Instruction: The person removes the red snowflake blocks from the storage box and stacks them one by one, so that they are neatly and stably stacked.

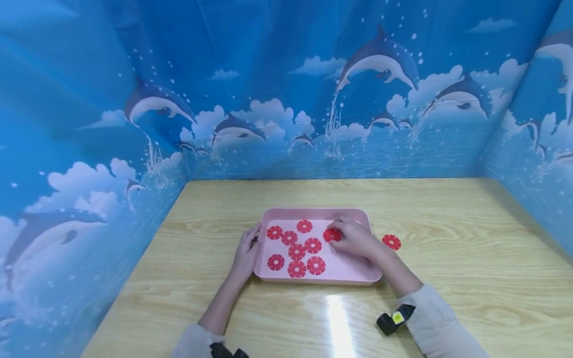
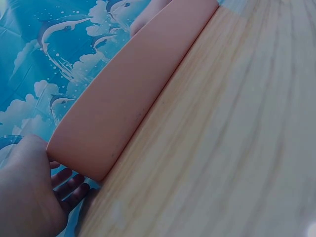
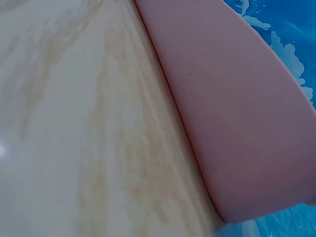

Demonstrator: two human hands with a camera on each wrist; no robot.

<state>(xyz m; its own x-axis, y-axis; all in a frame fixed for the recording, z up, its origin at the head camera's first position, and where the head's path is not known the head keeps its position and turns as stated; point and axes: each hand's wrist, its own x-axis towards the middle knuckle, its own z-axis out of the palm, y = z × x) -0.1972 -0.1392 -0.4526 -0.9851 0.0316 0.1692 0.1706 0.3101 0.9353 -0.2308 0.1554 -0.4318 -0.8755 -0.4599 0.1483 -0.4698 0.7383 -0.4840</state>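
A pink rectangular tray [image 1: 313, 282] lies on the table, with several red notched plastic discs [image 1: 297, 269] spread flat inside, mostly in its left half. At the tray's left end my left hand [image 1: 244, 253] holds the side wall; the left wrist view shows this hand [image 2: 29, 187] at the tray's corner, fingers along the outside. My right hand [image 1: 355, 239] reaches over the right wall into the tray, fingers and thumb curled about one red disc [image 1: 332, 234]. In the right wrist view the tray wall [image 3: 237, 108] hides nearly all of that hand.
One more red disc [image 1: 391, 242] lies on the wooden table [image 1: 470, 248], just right of the tray. A blue curtain [image 1: 286, 89] printed with dolphins encloses the table at the back and both sides. Black wrist devices [image 1: 396, 318] are worn on both arms.
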